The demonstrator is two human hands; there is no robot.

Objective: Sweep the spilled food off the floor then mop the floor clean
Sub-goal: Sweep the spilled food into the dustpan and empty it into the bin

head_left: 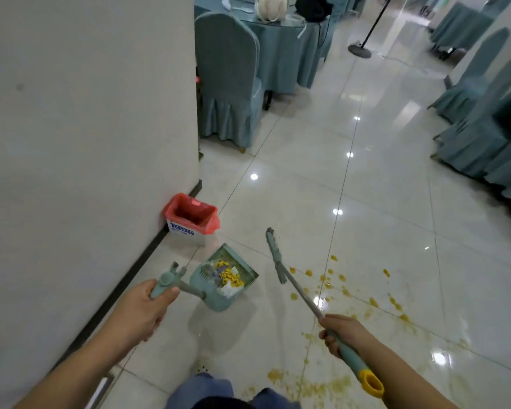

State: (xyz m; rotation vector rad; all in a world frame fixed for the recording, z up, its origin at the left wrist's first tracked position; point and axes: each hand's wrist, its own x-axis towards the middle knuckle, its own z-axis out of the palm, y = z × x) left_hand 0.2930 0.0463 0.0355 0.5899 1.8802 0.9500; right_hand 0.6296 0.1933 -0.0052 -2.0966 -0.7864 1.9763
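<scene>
Carrying the loaded dustpan [223, 276] looks the risky part. The left hand [148, 305] has its fingers wrapped round the handle, and the dustpan seems lifted off the floor [366, 202], yellow food [227, 274] heaped inside. A tilt toward its open lip would dump the food short of the bin [171, 206] at 11 o'clock. The right hand [341, 335] grips the broom [304, 299]; a careless swing could knock the dustpan. Smears [331, 278] at 3 o'clock look slippery underfoot.

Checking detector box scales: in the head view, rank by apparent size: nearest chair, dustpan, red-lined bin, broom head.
1. nearest chair
2. dustpan and red-lined bin: look alike; dustpan is nearer the camera, so unranked
3. broom head
</scene>
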